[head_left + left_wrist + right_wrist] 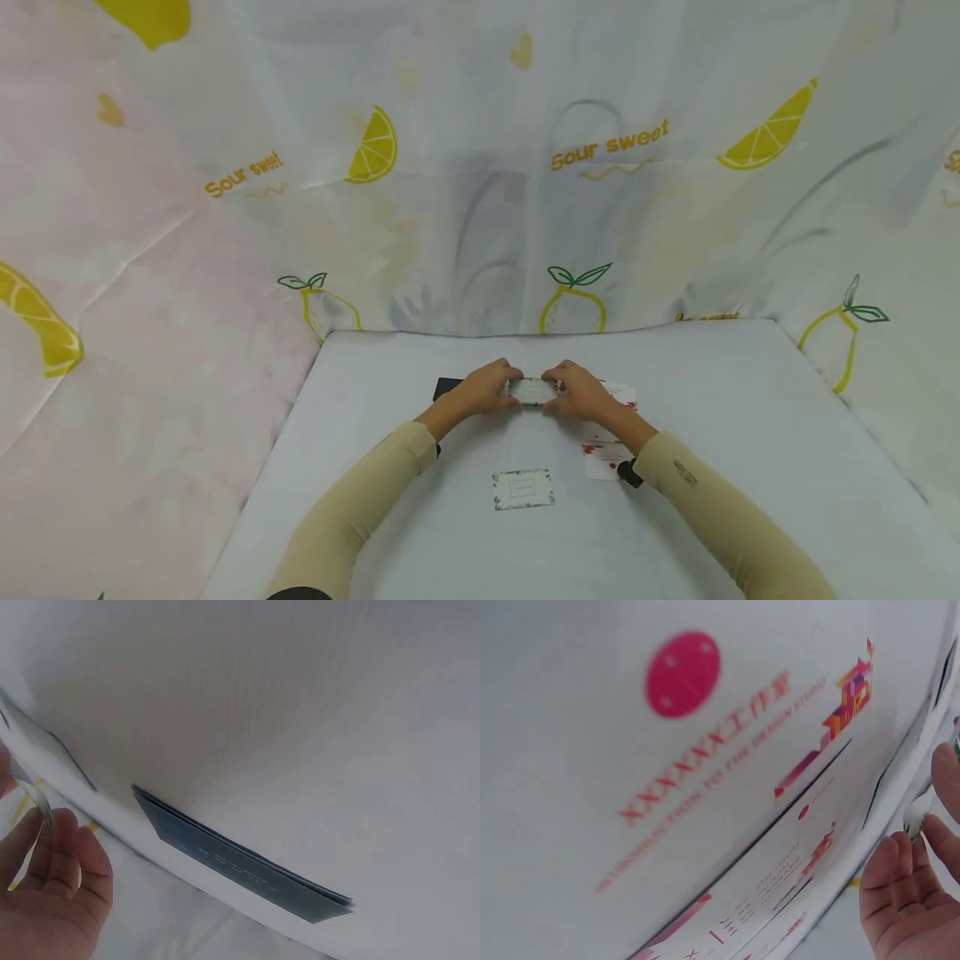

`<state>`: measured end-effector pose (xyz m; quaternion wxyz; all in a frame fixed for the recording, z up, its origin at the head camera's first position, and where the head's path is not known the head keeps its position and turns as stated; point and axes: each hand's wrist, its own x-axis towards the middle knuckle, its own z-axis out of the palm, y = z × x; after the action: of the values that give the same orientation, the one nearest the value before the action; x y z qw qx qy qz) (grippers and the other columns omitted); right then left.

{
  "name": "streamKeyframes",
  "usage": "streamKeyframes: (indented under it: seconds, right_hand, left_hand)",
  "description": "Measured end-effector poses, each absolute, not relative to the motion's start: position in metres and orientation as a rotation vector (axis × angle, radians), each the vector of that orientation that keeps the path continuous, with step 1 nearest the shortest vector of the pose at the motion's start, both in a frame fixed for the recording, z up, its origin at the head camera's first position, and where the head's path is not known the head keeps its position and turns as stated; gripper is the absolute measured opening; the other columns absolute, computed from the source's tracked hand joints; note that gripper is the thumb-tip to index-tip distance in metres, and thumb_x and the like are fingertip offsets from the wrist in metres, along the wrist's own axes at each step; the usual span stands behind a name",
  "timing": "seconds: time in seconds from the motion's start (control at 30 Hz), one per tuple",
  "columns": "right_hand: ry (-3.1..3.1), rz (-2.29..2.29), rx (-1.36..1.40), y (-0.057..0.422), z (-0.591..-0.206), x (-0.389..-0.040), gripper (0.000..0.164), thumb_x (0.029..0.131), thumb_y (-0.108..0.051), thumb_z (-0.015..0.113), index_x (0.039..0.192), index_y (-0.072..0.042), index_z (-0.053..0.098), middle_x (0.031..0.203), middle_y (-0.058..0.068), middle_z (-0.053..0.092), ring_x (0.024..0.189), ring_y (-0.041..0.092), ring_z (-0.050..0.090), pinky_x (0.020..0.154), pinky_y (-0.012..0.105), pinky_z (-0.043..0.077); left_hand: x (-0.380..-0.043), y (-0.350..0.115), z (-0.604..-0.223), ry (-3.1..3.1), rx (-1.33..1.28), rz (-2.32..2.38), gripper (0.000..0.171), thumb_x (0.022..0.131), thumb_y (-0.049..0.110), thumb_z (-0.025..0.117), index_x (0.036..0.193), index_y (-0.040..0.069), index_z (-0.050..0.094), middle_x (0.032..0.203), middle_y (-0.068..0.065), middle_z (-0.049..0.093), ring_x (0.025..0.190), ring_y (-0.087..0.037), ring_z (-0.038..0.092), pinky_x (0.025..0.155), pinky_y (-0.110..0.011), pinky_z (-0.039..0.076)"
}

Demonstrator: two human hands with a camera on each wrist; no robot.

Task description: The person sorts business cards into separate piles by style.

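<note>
Both hands hold one white business card with a leafy border (533, 391) at the far part of the table. My left hand (491, 388) pinches its left end between thumb and fingers, and my right hand (576, 392) pinches the right end. In the left wrist view the left hand (56, 889) has the card's edge (43, 802) at its fingertips. The right wrist view shows the right hand (919, 900) with the card's other end (916, 814) between thumb and fingers. A matching leafy card (522, 489) lies on the table nearer the body.
A small stack of dark cards (240, 862) lies left of the left hand. White cards with red and pink print (727, 772) lie in a column under and beside the right forearm. A lemon-printed curtain (480, 208) hangs behind the white table (420, 542).
</note>
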<state>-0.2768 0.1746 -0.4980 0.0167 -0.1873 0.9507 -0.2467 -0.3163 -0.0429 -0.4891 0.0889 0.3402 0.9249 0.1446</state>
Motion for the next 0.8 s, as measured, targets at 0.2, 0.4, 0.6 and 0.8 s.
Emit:
streamKeyframes:
  seconds: [0.2,0.4,0.6,0.8]
  right_hand:
    - [2.927,-0.775,-0.519,0.176,-0.501,-0.287,0.049,0.081,-0.023,0.082,0.124,-0.005,0.066,0.116,0.015,0.061,0.096,0.024,0.061,0.081,0.039,0.051]
    - [2.926,-0.759,-0.538,0.176,-0.502,-0.291,0.049,0.080,-0.023,0.082,0.122,-0.002,0.066,0.114,0.017,0.061,0.094,0.025,0.060,0.082,0.041,0.051]
    - [2.900,-0.727,-0.496,0.174,-0.506,-0.294,0.050,0.079,-0.022,0.084,0.121,-0.002,0.067,0.113,0.016,0.060,0.093,0.022,0.058,0.083,0.041,0.050]
    - [2.875,-0.724,-0.403,0.171,-0.512,-0.296,0.051,0.079,-0.022,0.084,0.123,-0.004,0.066,0.116,0.015,0.056,0.096,0.021,0.055,0.087,0.041,0.049]
  left_hand:
    - [-0.326,-0.035,-0.487,2.725,0.956,0.427,0.052,0.086,0.028,0.078,0.132,0.007,0.062,0.120,-0.008,0.064,0.095,-0.014,0.057,0.087,-0.032,0.050]
    - [-0.332,-0.034,-0.492,2.696,0.929,0.456,0.054,0.085,0.026,0.079,0.131,0.005,0.061,0.121,-0.009,0.064,0.099,-0.015,0.058,0.090,-0.033,0.049]
    - [-0.335,-0.031,-0.500,2.680,0.928,0.465,0.054,0.084,0.024,0.080,0.130,0.003,0.061,0.120,-0.010,0.064,0.099,-0.016,0.058,0.091,-0.033,0.049]
    - [-0.334,-0.030,-0.506,2.685,0.900,0.474,0.054,0.083,0.022,0.081,0.131,0.004,0.060,0.124,-0.011,0.060,0.102,-0.017,0.057,0.093,-0.034,0.049]
